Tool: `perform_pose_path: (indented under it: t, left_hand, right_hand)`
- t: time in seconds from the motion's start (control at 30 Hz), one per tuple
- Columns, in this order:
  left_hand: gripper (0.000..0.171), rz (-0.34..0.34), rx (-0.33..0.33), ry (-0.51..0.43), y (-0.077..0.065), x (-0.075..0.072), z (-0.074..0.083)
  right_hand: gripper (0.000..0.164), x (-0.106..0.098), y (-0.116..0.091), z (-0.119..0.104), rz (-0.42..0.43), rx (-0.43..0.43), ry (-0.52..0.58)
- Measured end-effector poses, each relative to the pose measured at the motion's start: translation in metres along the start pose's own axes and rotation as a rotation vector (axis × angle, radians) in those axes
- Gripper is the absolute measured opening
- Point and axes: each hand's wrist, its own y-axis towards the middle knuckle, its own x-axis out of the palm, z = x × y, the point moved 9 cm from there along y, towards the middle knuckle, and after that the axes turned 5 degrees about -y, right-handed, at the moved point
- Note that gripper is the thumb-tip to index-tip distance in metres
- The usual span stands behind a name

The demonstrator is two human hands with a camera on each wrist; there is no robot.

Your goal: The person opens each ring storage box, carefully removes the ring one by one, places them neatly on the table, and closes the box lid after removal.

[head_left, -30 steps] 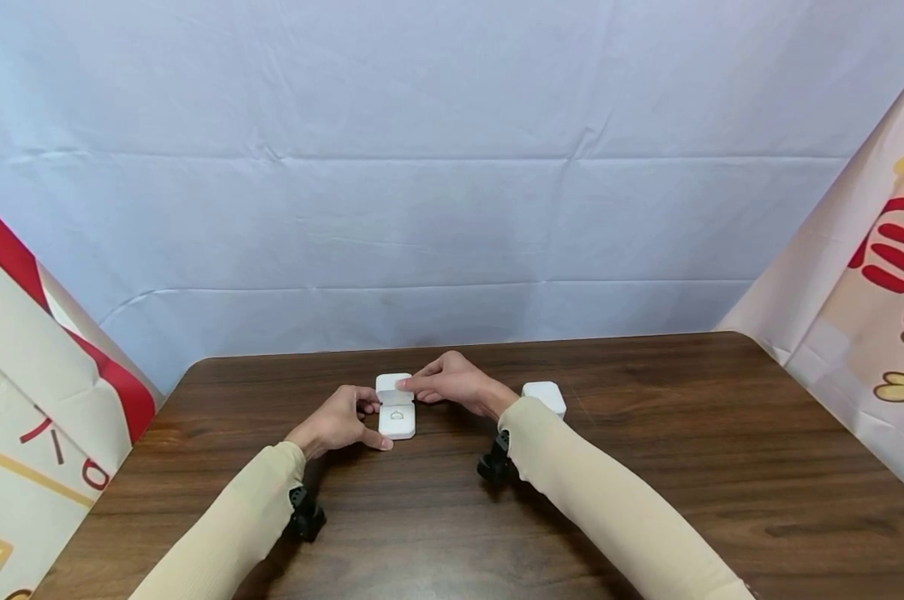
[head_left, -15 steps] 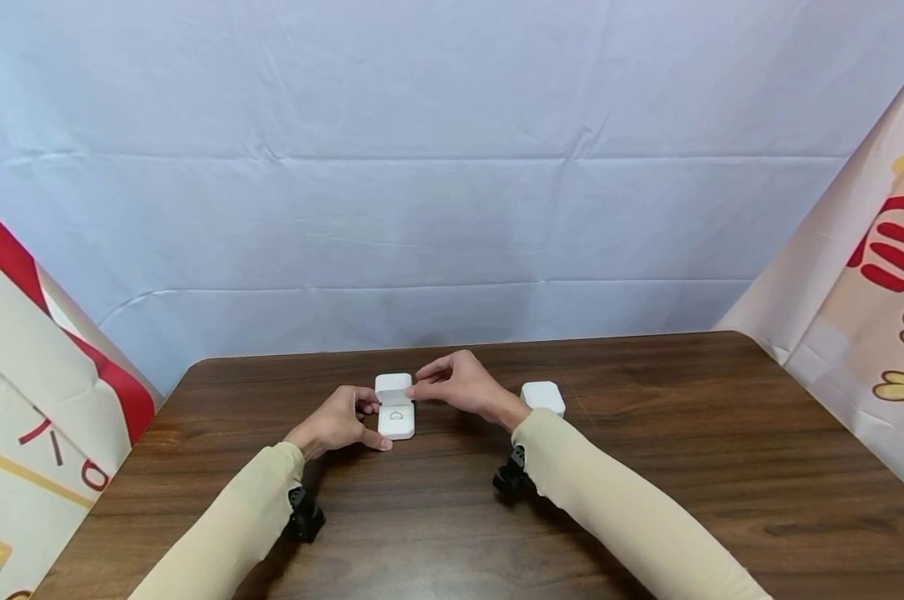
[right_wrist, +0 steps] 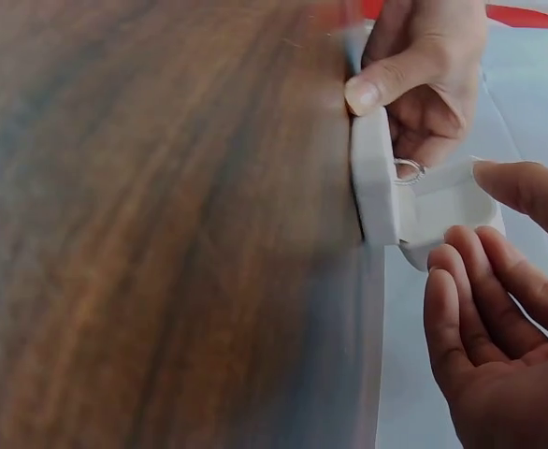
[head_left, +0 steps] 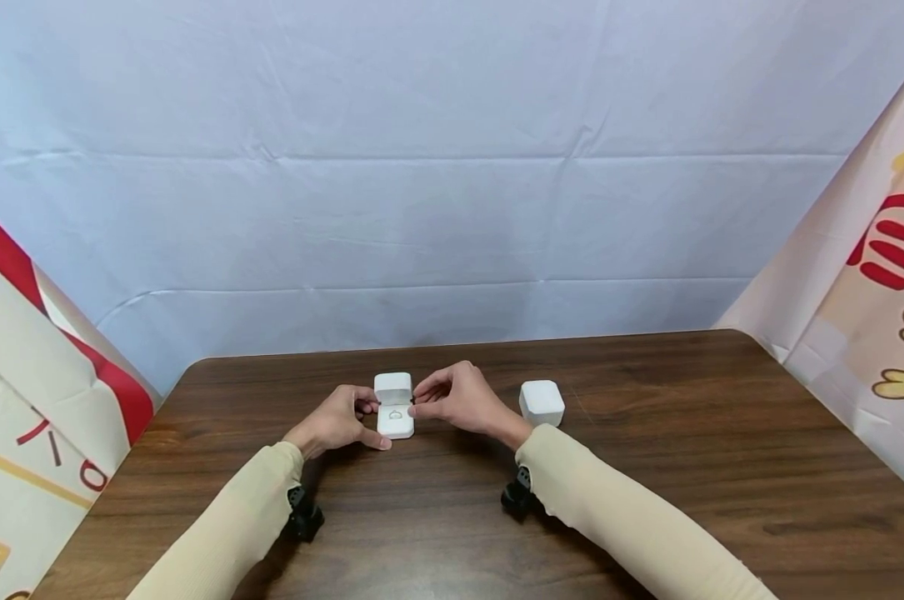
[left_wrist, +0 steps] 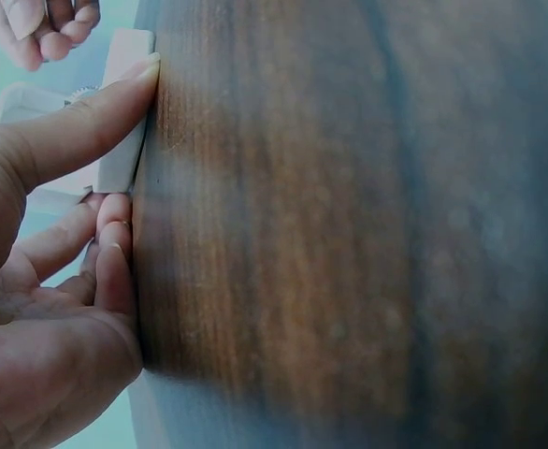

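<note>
A white ring box [head_left: 396, 429] stands on the table with its lid [head_left: 393, 382] raised. Upright in its padding sits a thin silver-coloured ring [right_wrist: 409, 170]. My left hand [head_left: 339, 419] holds the base, thumb at the front edge and fingers at the left side; the left wrist view shows that thumb across the base [left_wrist: 122, 154]. Right of the box, my right hand [head_left: 462, 400] has its fingers loosely bent, thumb tip close to the base's right edge. In the right wrist view, the thumb tip [right_wrist: 492, 176] overlaps the lid's edge, with nothing visible between thumb and fingers.
A second white box [head_left: 541, 402], closed, stands right of my right hand. The brown wooden table [head_left: 684, 467] ends at a pale cloth backdrop [head_left: 452, 208]. Printed cloths [head_left: 879, 333] hang at both sides.
My right hand has left the lid, moved a little right, then come down toward the base's right edge. The second box shows more fully. My left hand has stayed on the base.
</note>
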Motion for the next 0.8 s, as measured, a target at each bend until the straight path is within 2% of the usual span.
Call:
perform_pose_path:
  t: [0.17, 0.43, 0.8]
  left_hand:
    - [0.048, 0.003, -0.004, 0.000, 0.000, 0.000, -0.001]
    - [0.048, -0.003, -0.012, 0.011, -0.001, 0.000, -0.001]
    - [0.045, -0.011, 0.001, -0.002, -0.001, 0.000, 0.002]
  right_hand:
    - [0.017, 0.006, 0.000, -0.003, 0.000, -0.029, -0.030]
    - [0.012, 0.021, 0.000, -0.003, -0.029, -0.012, -0.066]
    - [0.009, 0.026, 0.005, -0.008, -0.012, -0.013, -0.115]
